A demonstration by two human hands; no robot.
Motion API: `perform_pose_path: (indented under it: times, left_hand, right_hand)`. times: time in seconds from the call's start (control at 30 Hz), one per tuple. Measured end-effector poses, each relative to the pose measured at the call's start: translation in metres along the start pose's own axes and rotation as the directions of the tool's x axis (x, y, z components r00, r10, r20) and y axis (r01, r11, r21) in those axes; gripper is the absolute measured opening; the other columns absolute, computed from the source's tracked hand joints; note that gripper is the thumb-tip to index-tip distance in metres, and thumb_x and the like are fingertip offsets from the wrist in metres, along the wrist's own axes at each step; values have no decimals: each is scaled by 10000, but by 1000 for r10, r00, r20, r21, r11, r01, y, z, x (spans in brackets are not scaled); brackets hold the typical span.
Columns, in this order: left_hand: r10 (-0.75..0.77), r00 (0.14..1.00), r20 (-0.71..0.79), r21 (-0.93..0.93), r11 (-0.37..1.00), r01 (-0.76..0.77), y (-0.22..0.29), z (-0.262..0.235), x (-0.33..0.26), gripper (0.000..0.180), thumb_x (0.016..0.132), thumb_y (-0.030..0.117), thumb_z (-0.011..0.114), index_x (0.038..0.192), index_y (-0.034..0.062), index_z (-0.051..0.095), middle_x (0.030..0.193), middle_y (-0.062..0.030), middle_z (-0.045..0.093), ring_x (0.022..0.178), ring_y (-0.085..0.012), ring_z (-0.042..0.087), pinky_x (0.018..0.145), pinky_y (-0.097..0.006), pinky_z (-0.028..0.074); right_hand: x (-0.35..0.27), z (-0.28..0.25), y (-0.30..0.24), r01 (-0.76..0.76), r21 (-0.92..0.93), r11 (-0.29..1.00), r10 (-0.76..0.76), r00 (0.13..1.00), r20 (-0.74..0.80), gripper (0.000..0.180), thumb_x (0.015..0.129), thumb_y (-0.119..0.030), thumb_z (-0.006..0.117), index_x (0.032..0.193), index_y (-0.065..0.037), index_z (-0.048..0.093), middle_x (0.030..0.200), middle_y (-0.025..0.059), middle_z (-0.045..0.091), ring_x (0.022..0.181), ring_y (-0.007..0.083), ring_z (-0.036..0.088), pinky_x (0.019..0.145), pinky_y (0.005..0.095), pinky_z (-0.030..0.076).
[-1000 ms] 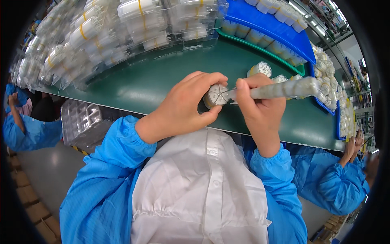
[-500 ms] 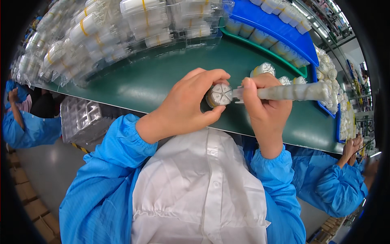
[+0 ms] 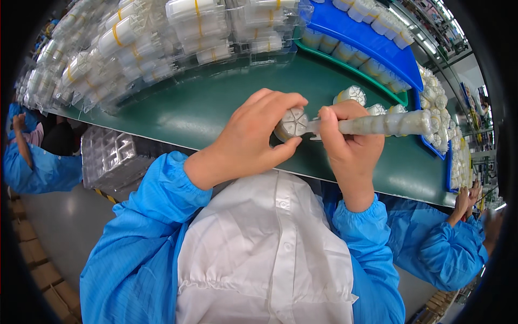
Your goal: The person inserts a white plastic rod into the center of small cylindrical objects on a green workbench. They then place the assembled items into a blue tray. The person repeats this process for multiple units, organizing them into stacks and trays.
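Observation:
My left hand (image 3: 253, 137) grips a small round white part (image 3: 291, 123) with a spoked face, held above the green belt (image 3: 205, 108). My right hand (image 3: 348, 143) is closed around a clear plastic sleeve (image 3: 386, 124) filled with a row of the same round parts; its near end meets the part in my left hand. Both hands sit close together over the belt's near edge. My blue sleeves and white apron fill the lower part of the view.
Clear trays of white parts bound with yellow bands (image 3: 162, 38) crowd the belt's far left. A blue bin (image 3: 372, 38) and loose white parts (image 3: 353, 94) lie at right. Stacked clear trays (image 3: 110, 156) sit below the belt. Other workers' blue sleeves show at left (image 3: 32, 167) and right (image 3: 431, 243).
Both hands and the sleeve have shifted slightly; the round part stays pressed at the sleeve's open end. Little else differs.

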State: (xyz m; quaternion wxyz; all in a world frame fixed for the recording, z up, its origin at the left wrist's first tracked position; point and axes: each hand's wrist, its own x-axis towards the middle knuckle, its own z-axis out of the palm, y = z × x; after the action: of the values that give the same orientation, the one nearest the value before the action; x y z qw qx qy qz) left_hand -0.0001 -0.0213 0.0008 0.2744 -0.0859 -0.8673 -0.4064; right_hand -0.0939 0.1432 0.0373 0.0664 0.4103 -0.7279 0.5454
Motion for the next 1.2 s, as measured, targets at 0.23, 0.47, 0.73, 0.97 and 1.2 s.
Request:
perform_pose_path:
  times: [0.23, 0.47, 0.73, 0.97, 1.2]
  left_hand:
    - [-27, 999, 38, -88, 996, 30, 4, 0, 0, 605, 732, 31, 752, 1295, 37, 530, 1135, -134, 626, 1046, -287, 608, 864, -385, 508]
    - [-38, 999, 2, -2, 999, 38, 0, 0, 1, 627, 737, 22, 731, 1323, 34, 506, 1134, -125, 623, 1063, -284, 598, 883, -384, 492]
    - [-40, 999, 20, -110, 993, 42, 0, 1, -3, 649, 742, 46, 756, 1335, 30, 494, 1137, -128, 623, 1077, -290, 596, 914, -401, 488]
    - [-5, 999, 44, 46, 999, 3, 2, -4, 3, 500, 773, 104, 805, 1216, 20, 589, 1160, -159, 609, 1098, -354, 578, 925, -423, 474]
    - [-22, 987, -159, 392, 916, 84, -12, -26, 6, 497, 774, 112, 792, 1224, 30, 597, 1176, -159, 609, 1096, -379, 568, 940, -452, 467]
  right_hand:
    - [1, 1, 1, -20, -38, 999, 22, 998, 51, 110, 875, -43, 722, 791, -6, 661, 727, 65, 636, 583, 127, 562, 511, 286, 407]
    - [1, -1, -1, -66, -5, 998, 66, 998, -3, 110, 862, -22, 727, 783, 2, 654, 693, 62, 614, 579, 120, 543, 517, 289, 403]
    - [3, 3, -2, -61, -16, 998, 62, 997, 55, 100, 861, -20, 729, 788, 0, 663, 702, 62, 626, 585, 125, 558, 522, 287, 411]
    - [-4, -5, 1, -119, 82, 989, 123, 992, -40, 92, 866, -17, 718, 792, 4, 667, 738, 64, 649, 630, 139, 585, 551, 294, 434]
    - [-39, -48, 12, -45, -10, 999, 44, 993, -107, 98, 865, 4, 697, 779, 7, 649, 746, 91, 647, 649, 179, 597, 578, 310, 452]
